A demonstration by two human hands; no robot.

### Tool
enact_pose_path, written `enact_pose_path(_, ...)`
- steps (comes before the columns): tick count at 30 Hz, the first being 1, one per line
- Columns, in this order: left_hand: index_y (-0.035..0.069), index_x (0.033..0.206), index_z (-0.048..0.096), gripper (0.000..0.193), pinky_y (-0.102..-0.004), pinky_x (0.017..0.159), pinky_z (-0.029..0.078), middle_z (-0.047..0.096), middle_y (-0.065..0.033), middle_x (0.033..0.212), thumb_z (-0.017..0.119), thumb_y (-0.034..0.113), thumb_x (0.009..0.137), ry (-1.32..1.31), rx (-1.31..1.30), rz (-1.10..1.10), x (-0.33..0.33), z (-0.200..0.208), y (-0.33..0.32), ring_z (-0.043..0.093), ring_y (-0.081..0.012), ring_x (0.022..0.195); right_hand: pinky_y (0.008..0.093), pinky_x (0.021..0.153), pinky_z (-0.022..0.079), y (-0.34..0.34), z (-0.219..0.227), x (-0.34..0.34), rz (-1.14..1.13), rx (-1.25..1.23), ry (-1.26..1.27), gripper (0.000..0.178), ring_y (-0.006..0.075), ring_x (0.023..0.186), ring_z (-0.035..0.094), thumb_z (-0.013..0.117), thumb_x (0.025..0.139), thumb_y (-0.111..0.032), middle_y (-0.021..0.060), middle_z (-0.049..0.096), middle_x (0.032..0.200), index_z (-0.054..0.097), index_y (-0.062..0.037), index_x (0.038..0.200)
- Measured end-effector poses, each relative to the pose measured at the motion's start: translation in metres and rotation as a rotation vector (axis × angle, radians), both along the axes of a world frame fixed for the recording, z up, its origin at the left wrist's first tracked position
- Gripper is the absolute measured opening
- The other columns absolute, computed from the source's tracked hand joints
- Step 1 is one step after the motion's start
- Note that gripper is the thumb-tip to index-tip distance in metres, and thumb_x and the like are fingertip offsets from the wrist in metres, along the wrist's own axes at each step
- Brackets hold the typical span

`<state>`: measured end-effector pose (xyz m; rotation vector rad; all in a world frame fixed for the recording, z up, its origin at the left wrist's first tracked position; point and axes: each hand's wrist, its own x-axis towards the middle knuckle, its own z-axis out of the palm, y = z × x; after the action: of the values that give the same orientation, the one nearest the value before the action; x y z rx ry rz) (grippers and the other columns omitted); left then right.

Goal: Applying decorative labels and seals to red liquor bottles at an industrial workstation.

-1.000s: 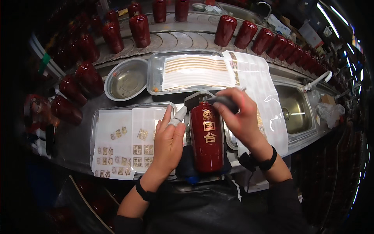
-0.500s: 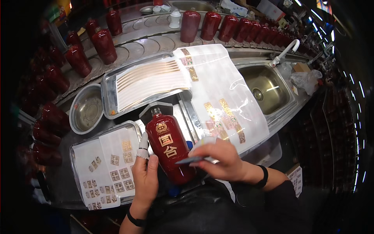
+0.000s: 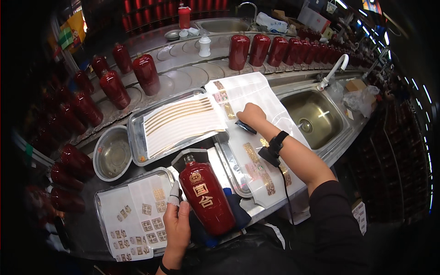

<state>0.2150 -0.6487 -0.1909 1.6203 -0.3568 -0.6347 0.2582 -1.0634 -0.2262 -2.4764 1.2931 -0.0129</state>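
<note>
A dark red bottle [image 3: 210,201] with gold lettering and a bare threaded neck lies tilted back in a metal holder, with dark blue padding [image 3: 239,211] at its lower right. My left hand [image 3: 176,224] is against the bottle's left edge, thumb and a finger in a whitish cover stretched out. Its other fingers are hidden. Out over the white backing sheet [image 3: 279,112], my right hand [image 3: 251,117] is closed around dark tweezers [image 3: 246,127], just below a gold-and-pink strip label [image 3: 224,101]. More gold strip labels [image 3: 259,169] lie nearer on that sheet.
A tray [image 3: 137,140] holds a sheet of gold stripes; a second tray [image 3: 101,215] has small gold character stickers. A metal bowl [image 3: 112,153] stands at left, a sink [image 3: 316,110] at right. Red bottles [image 3: 239,52] line the curved conveyor. A cable [image 3: 287,197] hangs from my right wrist.
My right hand has gone from over the bottle's lower right to the far part of the backing sheet. My left hand stays beside the bottle. The view has shifted, showing more of the far side.
</note>
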Motion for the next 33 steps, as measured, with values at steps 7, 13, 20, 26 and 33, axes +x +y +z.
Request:
enact_pose_path(7,-0.007,0.146,0.036,0.05,-0.0291,0.093,0.049,0.052,-0.0131,0.132,0.048,0.013,0.101,-0.047,-0.099,0.016,0.005,-0.004,0.001,0.053,-0.0158,0.113,0.0409,0.077,0.054,0.009,-0.011,0.027,-0.048,0.056,-0.066,0.046,0.0337,0.09,0.07,0.076,0.068,-0.03,0.0239,0.07,0.096,0.069,0.0052,0.097)
enact_pose_path(13,-0.006,0.143,0.039,0.049,-0.0317,0.095,0.049,0.054,-0.0139,0.13,0.05,0.014,0.101,-0.033,-0.108,0.045,0.006,-0.009,0.007,0.054,-0.0177,0.114,0.0431,0.072,0.057,-0.003,-0.021,0.03,-0.103,0.222,-0.183,0.039,0.0367,0.086,0.071,0.075,0.072,-0.021,0.0269,0.069,0.096,0.068,0.007,0.098)
enact_pose_path(20,-0.007,0.142,0.041,0.047,-0.0349,0.102,0.044,0.054,-0.0197,0.133,0.05,0.015,0.1,-0.098,-0.097,0.07,0.003,-0.018,0.011,0.054,-0.0228,0.12,0.0506,0.058,0.054,-0.012,-0.023,0.024,-0.286,0.545,-0.377,0.034,0.0333,0.073,0.069,0.075,0.072,-0.016,0.0217,0.068,0.083,0.065,0.0115,0.09)
enact_pose_path(26,-0.005,0.146,0.036,0.049,-0.0318,0.106,0.038,0.049,-0.0154,0.14,0.047,0.015,0.102,-0.099,-0.031,0.034,0.002,-0.022,0.015,0.048,-0.0209,0.129,0.0413,0.051,0.049,-0.022,-0.009,-0.004,-0.152,0.52,-0.228,0.025,0.0232,0.057,0.063,0.075,0.069,-0.018,0.0142,0.065,0.068,0.068,0.0054,0.072)
enact_pose_path(33,-0.007,0.144,0.037,0.05,-0.0352,0.107,0.039,0.05,-0.02,0.139,0.05,0.014,0.101,-0.097,-0.088,0.033,0.001,-0.025,0.012,0.05,-0.025,0.128,0.0396,0.074,0.056,-0.044,-0.007,-0.046,0.146,0.004,0.227,0.035,0.0331,0.085,0.071,0.071,0.072,-0.024,0.0235,0.071,0.094,0.072,0.0048,0.092)
